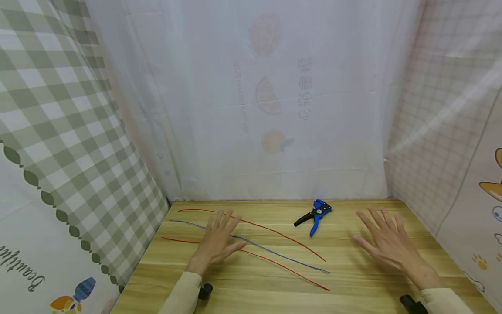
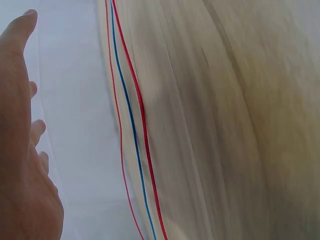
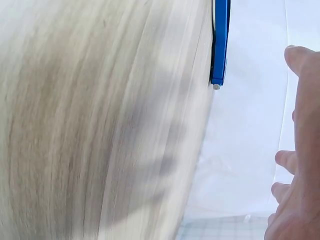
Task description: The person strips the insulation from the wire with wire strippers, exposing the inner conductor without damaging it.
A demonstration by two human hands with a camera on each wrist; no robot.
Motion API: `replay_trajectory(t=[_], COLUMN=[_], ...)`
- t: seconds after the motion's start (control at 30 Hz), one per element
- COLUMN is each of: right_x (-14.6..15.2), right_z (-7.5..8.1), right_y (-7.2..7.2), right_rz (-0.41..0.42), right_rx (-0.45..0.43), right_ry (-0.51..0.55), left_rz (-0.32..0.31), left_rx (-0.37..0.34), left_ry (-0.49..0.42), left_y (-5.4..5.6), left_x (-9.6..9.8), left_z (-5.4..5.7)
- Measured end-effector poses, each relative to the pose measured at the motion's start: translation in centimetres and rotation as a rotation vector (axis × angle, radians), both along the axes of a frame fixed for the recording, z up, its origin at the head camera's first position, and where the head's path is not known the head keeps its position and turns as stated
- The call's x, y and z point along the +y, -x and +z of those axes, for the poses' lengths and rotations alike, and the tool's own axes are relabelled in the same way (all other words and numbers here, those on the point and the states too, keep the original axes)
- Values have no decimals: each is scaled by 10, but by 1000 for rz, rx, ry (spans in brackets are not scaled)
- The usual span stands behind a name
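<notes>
My left hand point(image 1: 218, 239), fingers spread, hovers over the left part of three wires in the head view and grips nothing. Farthest back runs a red wire point(image 1: 274, 230), then a blue wire point(image 1: 278, 254), and nearest me a second red wire point(image 1: 284, 267). The left wrist view shows the blue wire point(image 2: 131, 117) between the two red ones, apart from the hand point(image 2: 27, 160). To the right, my right hand point(image 1: 386, 240) is spread above the table, holding nothing. Blue-and-black wire strippers point(image 1: 318, 212) lie between the hands, nearer the back edge; part of them point(image 3: 220, 45) shows in the right wrist view.
The wood-grain table point(image 1: 251, 301) ends at a white printed curtain point(image 1: 219, 152) behind. A green checked cloth point(image 1: 78, 109) slopes along the left side, and a patterned sheet point(image 1: 443, 144) hangs on the right. Black wrist devices point(image 1: 205, 291) sit at both sleeves.
</notes>
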State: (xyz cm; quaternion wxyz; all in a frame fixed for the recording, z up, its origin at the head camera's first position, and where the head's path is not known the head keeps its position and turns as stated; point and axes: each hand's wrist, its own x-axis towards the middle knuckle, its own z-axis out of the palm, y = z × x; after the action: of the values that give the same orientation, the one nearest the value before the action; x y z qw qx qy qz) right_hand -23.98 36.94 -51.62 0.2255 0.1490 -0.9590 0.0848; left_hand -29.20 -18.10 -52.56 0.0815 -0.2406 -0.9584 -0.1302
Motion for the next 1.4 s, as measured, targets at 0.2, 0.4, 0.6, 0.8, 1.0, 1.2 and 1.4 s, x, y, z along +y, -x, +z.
replay_trajectory(t=[0.2,0.4,0.6,0.8,1.0,1.2,1.4], right_x=[-5,-11,-21,-32,-44,-55,-64], right_z=[0,-1,0,2,1,1,0], right_y=[2,3,5,10,17,22,26], right_rz=[3,6,1,-13,-13,0,12], right_rx=[-6,-7,-24,-91,-153,-176,-215], right_ry=[17,44,66,92,133,187,233], left_rz=[-32,-61,-86,-113,-144,-187,-234], left_rx=[-17,6,19,-1,-33,-43,-32], left_ry=[-7,-5,-11,-19,-5,4,23], left_y=[1,2,2,2,3,3,1], left_x=[10,21,33,45,61,83,104], left_z=[-2,-2,-4,-4,-4,-7,-8])
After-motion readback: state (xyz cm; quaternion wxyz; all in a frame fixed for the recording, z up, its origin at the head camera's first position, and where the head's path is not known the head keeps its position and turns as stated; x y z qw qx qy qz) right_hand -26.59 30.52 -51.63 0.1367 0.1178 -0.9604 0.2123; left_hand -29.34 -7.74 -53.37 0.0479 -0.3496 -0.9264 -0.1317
